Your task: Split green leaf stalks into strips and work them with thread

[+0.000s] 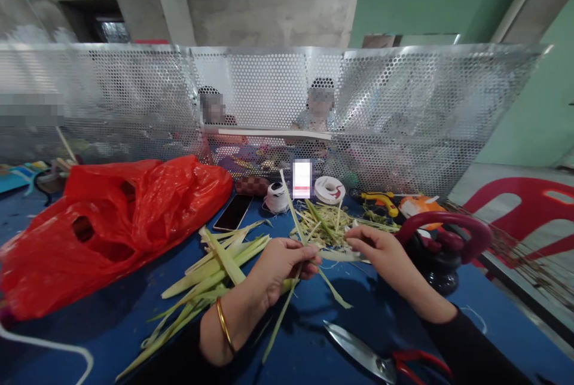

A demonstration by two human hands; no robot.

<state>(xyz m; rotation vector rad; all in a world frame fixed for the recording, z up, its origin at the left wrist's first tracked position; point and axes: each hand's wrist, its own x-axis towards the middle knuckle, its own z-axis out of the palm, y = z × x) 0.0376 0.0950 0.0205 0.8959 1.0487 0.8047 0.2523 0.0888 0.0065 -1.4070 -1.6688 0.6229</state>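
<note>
My left hand [287, 259], a gold bangle at its wrist, pinches pale green corn husk strips [334, 292]. One long strip rises above the fingers and others hang below them. My right hand [376, 247] is bent over the edge of a heap of shredded husk bits [327, 217], fingertips drawn together; whatever is between them is too small to make out. Wider corn husks [215, 271] lie in a loose pile left of and partly under my left forearm. Scissors [359, 349] with red handles rest on the blue table near my right forearm.
A big red plastic bag [134, 211] covers the table's left. Behind the husks are a phone [233, 213], thread cone [277, 196] and ribbon spool [330, 189]. A dark red-handled pot-like object [442, 253] stands at right. A perforated metal screen [269, 74] separates two people opposite.
</note>
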